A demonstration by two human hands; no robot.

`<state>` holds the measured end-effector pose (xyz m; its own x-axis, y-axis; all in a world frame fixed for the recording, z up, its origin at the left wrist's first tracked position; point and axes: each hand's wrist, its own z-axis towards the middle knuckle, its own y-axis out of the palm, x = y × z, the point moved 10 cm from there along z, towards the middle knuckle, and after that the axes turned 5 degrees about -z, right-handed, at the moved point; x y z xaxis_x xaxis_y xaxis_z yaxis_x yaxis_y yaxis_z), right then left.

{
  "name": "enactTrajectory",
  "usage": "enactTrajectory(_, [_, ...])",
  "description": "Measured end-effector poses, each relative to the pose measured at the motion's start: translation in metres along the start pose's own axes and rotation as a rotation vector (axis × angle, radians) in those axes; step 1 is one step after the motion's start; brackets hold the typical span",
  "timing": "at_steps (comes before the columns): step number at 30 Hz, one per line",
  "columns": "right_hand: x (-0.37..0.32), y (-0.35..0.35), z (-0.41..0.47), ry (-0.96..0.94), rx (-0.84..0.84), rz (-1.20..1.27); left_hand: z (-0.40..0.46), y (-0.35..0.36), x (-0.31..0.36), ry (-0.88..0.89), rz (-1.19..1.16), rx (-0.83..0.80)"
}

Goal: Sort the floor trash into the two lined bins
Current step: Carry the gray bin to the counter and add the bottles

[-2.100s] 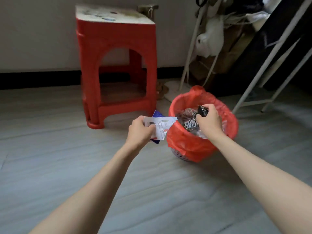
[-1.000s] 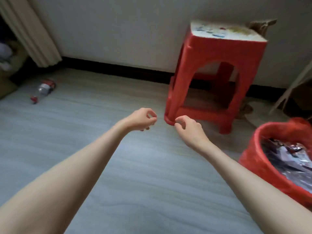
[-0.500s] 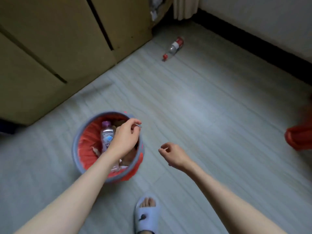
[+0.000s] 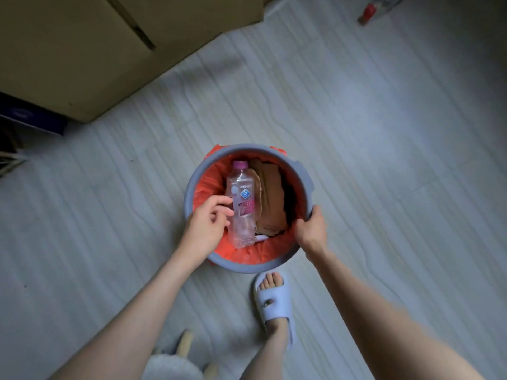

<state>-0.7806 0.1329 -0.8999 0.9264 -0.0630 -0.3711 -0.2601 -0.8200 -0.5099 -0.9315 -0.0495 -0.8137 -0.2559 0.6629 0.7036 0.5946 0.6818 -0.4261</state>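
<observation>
Floor: pale planks under my bin (image 4: 248, 266).
Right hand (image 4: 312, 229): grips rim, steadying.
Left hand (image 4: 207, 224): loosely curled, empty, beside the bottle (image 4: 242, 204).

Probably a home room: plank floor (image 4: 384, 133), cupboard (image 4: 82, 50), slippered foot (image 4: 273, 300) (pale slide).

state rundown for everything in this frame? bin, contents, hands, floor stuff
Grey bin: upright on the floor, red liner inside.
Clear bottle: capped, lying in the bin.
Brown cardboard: in the bin, beside the bottle.
Left hand: over the bin's rim, fingers loosely curled, holding nothing.
Right hand: grips the bin's rim.
Red-capped bottle: lying on the floor, far from the bin.
</observation>
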Motion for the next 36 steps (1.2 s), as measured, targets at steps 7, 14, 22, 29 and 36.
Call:
enactTrajectory(7, [-0.033, -0.047, -0.020, 0.027, 0.003, -0.084, 0.003, -0.018, 0.020, -0.127, -0.050, -0.041])
enactTrajectory(14, [-0.095, -0.176, -0.019, 0.027, 0.138, 0.005, 0.036, -0.014, 0.139, -0.042, -0.090, -0.089])
enactTrajectory(22, [-0.163, -0.312, 0.039, 0.084, 0.246, 0.146, 0.099, 0.044, 0.275, -0.011, -0.057, -0.182])
enactTrajectory(29, [-0.205, -0.386, 0.121, 0.160, 0.319, 0.276, 0.206, 0.100, 0.380, 0.098, 0.122, -0.257])
enactTrajectory(36, [-0.193, -0.428, 0.196, 0.417, 0.459, 0.507, 0.291, 0.159, 0.457, 0.270, 0.294, -0.303])
